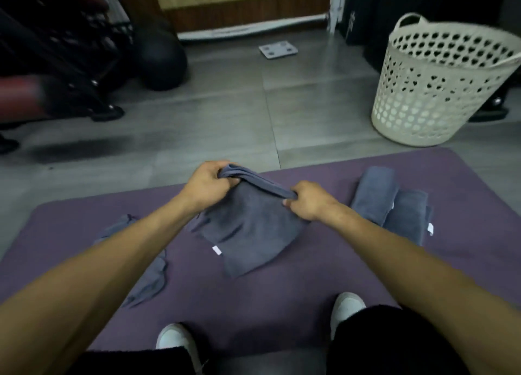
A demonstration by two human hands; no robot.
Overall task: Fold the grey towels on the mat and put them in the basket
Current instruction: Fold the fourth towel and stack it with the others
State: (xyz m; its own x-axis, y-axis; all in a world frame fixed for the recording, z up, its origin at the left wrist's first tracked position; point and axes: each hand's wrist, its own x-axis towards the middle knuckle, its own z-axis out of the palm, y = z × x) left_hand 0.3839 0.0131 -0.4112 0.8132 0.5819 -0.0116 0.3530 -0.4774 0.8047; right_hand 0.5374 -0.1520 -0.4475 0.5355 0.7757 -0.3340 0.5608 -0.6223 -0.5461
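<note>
head view looks down on a grey towel of soft, matte cloth, held up by its top edge over the middle of a purple mat; the top edge is bunched into a thick roll between the two hands, and the rest hangs as a loose, slightly creased sheet whose lower corner rests on the mat, with a small white tag on its left side. the left hand has its fingers curled tight round the left end of that rolled edge, and the right hand pinches the right end between curled fingers and thumb. to the right on the mat lie folded towels, two neat oblong bundles touching side by side. to the left a crumpled towel lies flat and wrinkled, partly hidden by the left forearm. beyond the mat's far right corner a cream plastic basket, round and pierced with rows of holes, stands on the grey plank floor.
</note>
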